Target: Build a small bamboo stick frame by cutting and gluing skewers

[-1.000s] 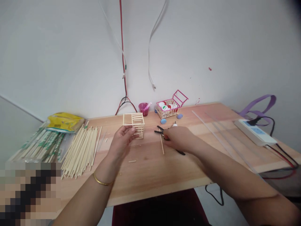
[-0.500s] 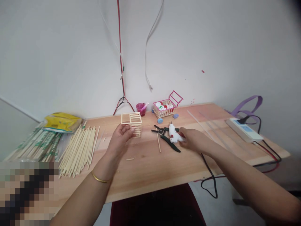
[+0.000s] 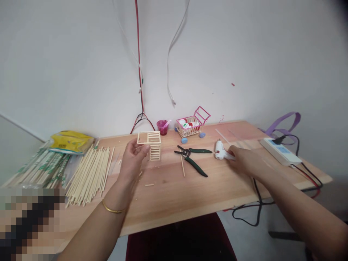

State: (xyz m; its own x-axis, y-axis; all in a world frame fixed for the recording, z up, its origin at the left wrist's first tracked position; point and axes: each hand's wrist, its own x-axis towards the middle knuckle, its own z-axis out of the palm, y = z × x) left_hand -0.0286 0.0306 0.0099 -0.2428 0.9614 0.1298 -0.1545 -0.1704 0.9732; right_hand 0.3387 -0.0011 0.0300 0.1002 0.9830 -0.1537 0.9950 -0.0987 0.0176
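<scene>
- Our left hand [image 3: 132, 159] pinched the upper corner of the small stick frame [image 3: 150, 145], upright at the middle of the table [image 3: 190, 195], left of the pliers [image 3: 191, 157].
- Our right hand [image 3: 244, 161] was closed on the handle of the glue gun [image 3: 220, 151], right of the pliers.
- We judged that a light pinch was best, because the thin sticks looked fragile.

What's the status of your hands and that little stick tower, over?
Left hand holding stick tower upright. Right hand gripping glue gun. Pliers lying between them, nothing blocking.
</scene>
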